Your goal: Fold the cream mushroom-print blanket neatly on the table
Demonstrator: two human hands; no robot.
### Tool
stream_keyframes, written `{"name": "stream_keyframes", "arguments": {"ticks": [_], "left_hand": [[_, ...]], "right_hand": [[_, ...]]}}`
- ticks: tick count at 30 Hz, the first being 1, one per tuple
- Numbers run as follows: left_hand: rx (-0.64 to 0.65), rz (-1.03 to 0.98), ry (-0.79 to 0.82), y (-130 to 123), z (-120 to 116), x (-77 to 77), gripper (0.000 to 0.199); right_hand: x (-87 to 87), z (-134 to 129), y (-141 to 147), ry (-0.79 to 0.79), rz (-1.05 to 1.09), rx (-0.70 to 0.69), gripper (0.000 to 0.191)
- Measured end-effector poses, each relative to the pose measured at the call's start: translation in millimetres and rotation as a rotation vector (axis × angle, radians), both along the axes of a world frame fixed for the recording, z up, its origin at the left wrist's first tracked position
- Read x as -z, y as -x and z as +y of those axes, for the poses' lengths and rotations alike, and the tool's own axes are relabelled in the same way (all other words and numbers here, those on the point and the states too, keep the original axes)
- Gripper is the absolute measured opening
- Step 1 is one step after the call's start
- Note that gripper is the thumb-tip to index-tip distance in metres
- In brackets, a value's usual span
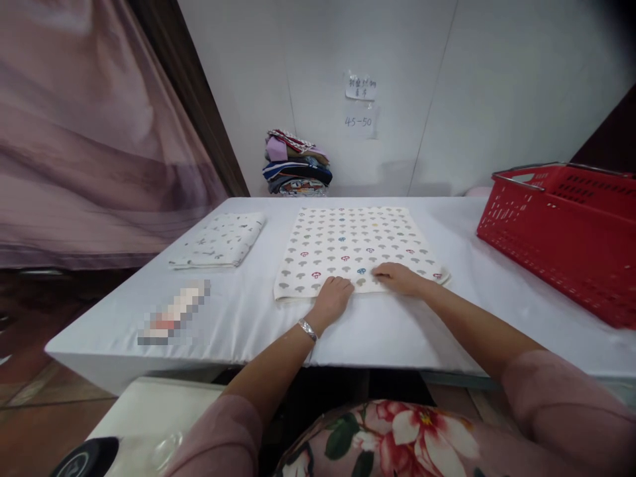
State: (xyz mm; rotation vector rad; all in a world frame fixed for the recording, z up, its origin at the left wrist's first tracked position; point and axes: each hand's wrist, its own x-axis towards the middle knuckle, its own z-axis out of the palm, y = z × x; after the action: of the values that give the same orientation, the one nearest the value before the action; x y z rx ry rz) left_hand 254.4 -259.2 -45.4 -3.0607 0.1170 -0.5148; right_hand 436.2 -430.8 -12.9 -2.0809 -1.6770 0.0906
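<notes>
A folded white cloth (322, 228) printed with small grey, red and blue mushrooms lies flat in front of me, its layers showing along the near left edge. My left hand (334, 301) rests over the middle of its near edge, fingers close together on the fabric and thumb hidden. To the right, my right hand (401, 278) lies on the cloth near the same edge, fingers slightly bent and pointing left. Neither hand lifts the fabric. Farther left is a second folded white cloth (218, 238) with a sparse dark print.
A white-covered table (238, 318) carries everything. A red plastic basket (561, 232) stands at the right. At the back wall is a stack of folded fabrics (297, 165), with paper signs (360, 122) above. A blurred-out object (173, 315) lies at front left. A pink curtain (89, 132) hangs at the left.
</notes>
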Motion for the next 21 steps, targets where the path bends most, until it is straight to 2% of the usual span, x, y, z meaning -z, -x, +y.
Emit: {"name": "stream_keyframes", "arguments": {"ticks": [2, 5, 6, 8, 11, 15, 21], "left_hand": [[-0.005, -0.001, 0.017, 0, 0, -0.1, 0.021], [-0.004, -0.001, 0.038, -1, 1, 0.5, 0.019], [-0.004, 0.002, 0.041, -1, 1, 1.0, 0.019], [-0.008, 0.009, 0.046, -2, 1, 2.4, 0.019], [-0.014, 0.013, 0.071, -2, 2, 4.5, 0.019], [-0.016, 0.017, 0.109, -1, 1, 3.4, 0.017], [-0.011, 0.032, 0.164, 0, 2, -3.3, 0.02]], "right_hand": [[1.3, 7, -11, 0.05, 0.009, 0.054, 0.024], [1.9, 15, -20, 0.029, 0.099, 0.167, 0.024], [3.0, 18, -21, 0.007, 0.125, 0.163, 0.026], [7.9, 23, -22, -0.005, 0.114, 0.073, 0.03], [18.3, 31, -25, 0.108, 0.018, -0.062, 0.042], [23.4, 42, -31, 0.195, -0.028, -0.001, 0.06], [18.5, 55, -42, 0.369, 0.0, 0.019, 0.071]]}}
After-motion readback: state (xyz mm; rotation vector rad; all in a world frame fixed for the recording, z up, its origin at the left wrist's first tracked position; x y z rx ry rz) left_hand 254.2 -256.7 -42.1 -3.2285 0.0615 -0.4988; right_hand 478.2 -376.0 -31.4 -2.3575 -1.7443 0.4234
